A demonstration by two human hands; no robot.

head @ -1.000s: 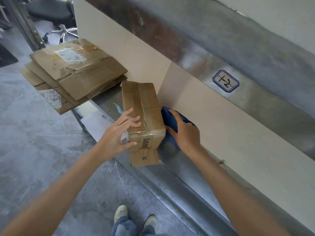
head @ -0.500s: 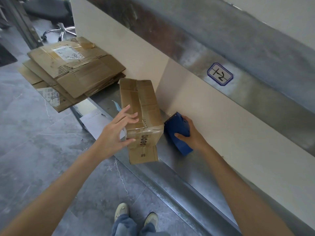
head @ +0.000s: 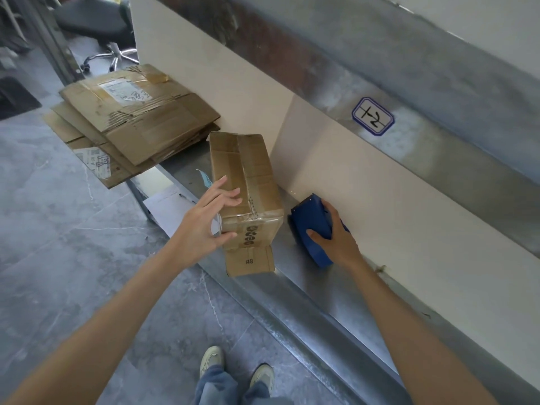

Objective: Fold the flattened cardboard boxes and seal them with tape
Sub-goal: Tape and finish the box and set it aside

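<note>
Down nearest me are my shoes [head: 211, 360] and jeans [head: 230, 387] on the grey floor [head: 58, 258], in front of the metal shelf [head: 309, 290].

My left hand [head: 204, 226] is spread wide on the near left corner of the folded cardboard box [head: 248, 176]. The fingers [head: 226, 197] lie straight across its top and the thumb sits against the near end face; I cannot tell how hard they press. It has kept almost the same place as a second ago, only with the fingers fanned a little more. Below my thumb a loose flap [head: 251, 261] marked #8 hangs over the shelf edge.

My right hand [head: 336, 241] grips the blue tape dispenser [head: 311, 226], thumb curled on its near side and fingers wrapped over the far side. A second ago this hand lay over the dispenser close against the box's right side; now the dispenser stands clear, just to the right of the box, with a gap of bare shelf between them.

Past my left hand a white sheet of paper [head: 166, 206] lies on the shelf, and farther off sits the stack of flattened cardboard boxes [head: 137, 124]. Beyond my right hand, a blue-edged label [head: 373, 116] is stuck on the metal panel [head: 438, 83].
</note>
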